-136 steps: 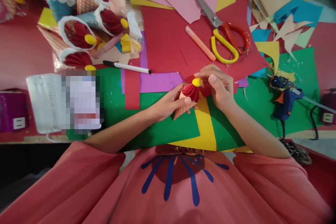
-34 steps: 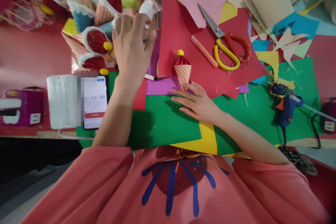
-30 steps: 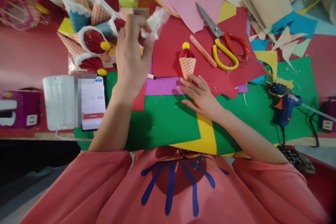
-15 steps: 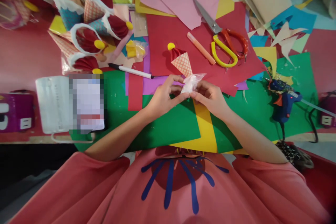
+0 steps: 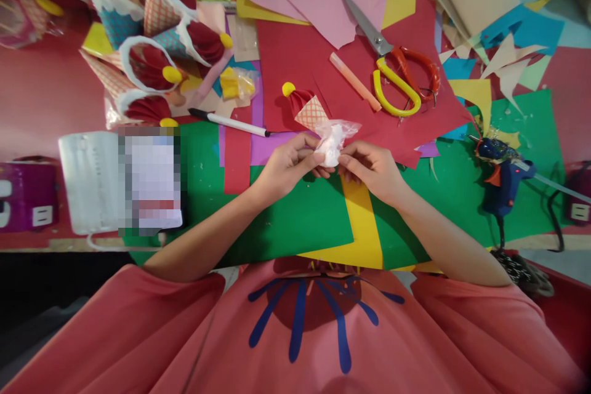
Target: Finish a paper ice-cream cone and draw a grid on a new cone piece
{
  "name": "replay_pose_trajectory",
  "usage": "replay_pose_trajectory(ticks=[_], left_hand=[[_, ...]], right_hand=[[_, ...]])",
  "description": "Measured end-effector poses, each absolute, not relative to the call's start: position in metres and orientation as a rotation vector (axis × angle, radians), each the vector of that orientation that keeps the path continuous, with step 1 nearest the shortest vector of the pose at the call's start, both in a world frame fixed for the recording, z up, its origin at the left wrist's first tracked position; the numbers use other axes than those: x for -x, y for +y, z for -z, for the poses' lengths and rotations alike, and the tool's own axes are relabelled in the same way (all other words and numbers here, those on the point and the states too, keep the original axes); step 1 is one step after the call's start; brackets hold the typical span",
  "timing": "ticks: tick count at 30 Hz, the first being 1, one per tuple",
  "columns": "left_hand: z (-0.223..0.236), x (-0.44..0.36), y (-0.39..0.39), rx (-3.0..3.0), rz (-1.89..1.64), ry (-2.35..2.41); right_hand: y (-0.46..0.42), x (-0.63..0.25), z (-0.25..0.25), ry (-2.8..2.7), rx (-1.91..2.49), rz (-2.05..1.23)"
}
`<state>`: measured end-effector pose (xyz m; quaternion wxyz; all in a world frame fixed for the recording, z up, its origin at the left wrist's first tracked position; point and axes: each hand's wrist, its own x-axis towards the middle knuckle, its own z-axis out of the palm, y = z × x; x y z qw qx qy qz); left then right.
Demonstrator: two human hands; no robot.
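A packet of soft white modelling clay (image 5: 331,146) in clear plastic wrap is pinched between both hands, low over the green sheet. My left hand (image 5: 290,167) grips its left side with thumb and fingers. On its right side my right hand (image 5: 373,170) has thumb and fingertips closed on it. Just beyond, a small paper cone (image 5: 311,113) with an orange lattice pattern lies tilted on red paper. Red pleated filling and a yellow ball (image 5: 289,88) top the cone, pointing left and away. The packet hides the cone's tip.
Several finished cones (image 5: 150,64) crowd the upper left. A marker pen (image 5: 231,123), a wrapped yellow lump (image 5: 236,84), an orange stick (image 5: 354,82) and scissors (image 5: 381,46) lie beyond my hands. A glue gun (image 5: 503,178) rests right; a phone (image 5: 154,178) lies left.
The cone was first in my left hand, then was laid on the red paper. My left hand fetched the white clay packet from the upper left, and both hands now hold it.
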<state>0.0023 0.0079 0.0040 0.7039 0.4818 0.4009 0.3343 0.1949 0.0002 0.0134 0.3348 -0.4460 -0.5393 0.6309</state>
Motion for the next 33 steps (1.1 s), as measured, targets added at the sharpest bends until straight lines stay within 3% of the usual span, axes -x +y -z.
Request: replay_pose_trajectory(ticks=[6, 22, 33], left_hand=[[-0.007, -0.003, 0.008, -1.027, -0.800, 0.977], [-0.011, -0.004, 0.003, -1.160, -0.546, 0.942], [-0.016, -0.002, 0.003, -1.149, -0.554, 0.886]], right_hand=[[0.000, -0.198, -0.019, -1.396, 1.216, -1.539], [0.004, -0.197, -0.018, -1.523, 1.098, -1.796], [-0.003, -0.191, -0.017, -1.242, 1.056, -2.023]])
